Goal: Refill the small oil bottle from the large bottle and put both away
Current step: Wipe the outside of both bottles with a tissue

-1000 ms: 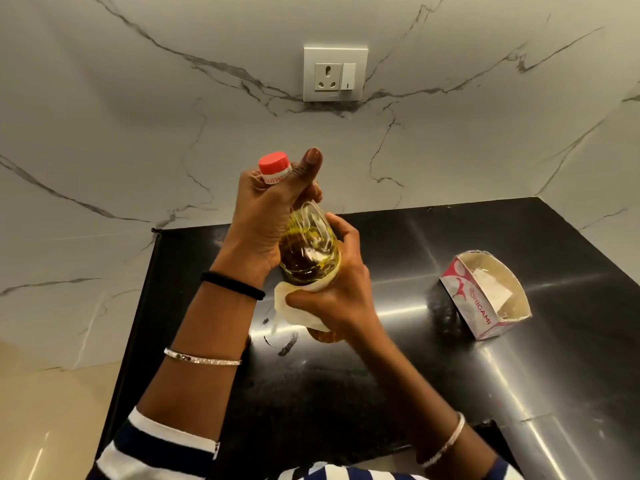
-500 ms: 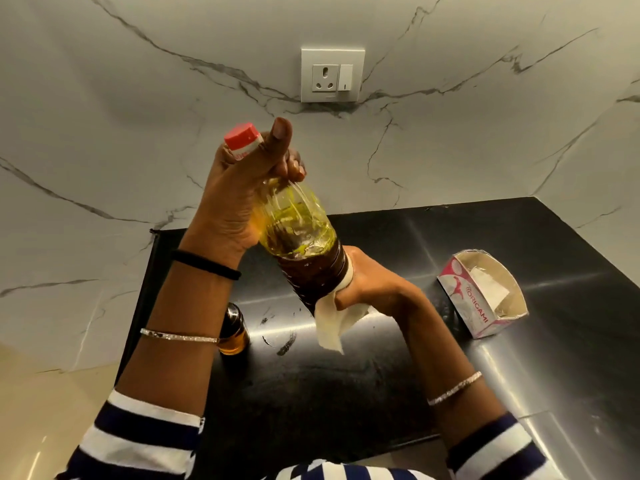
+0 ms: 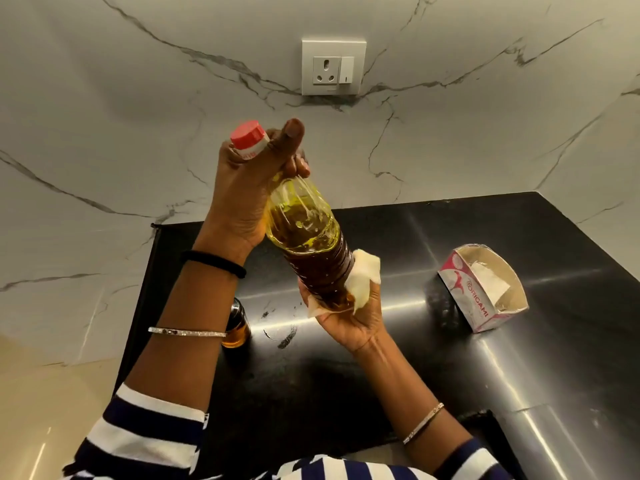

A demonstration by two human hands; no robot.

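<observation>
The large clear oil bottle (image 3: 308,240) with a red cap (image 3: 248,136) is held tilted in the air above the black counter (image 3: 450,358). My left hand (image 3: 242,192) grips its neck just under the cap. My right hand (image 3: 349,313) cups the bottle's base through a white tissue (image 3: 362,278). The small oil bottle (image 3: 238,327), dark-topped with amber oil, stands on the counter behind my left forearm, partly hidden.
An open pink and white tissue box (image 3: 485,289) sits on the counter to the right. Oil smears (image 3: 284,336) mark the counter below the bottle. A wall socket (image 3: 333,66) is on the marble wall behind. The counter's left edge (image 3: 145,289) drops away.
The large bottle rose and tilted with its cap up-left. My right hand slid with the tissue from the bottle's side down under its base. The small bottle came into view.
</observation>
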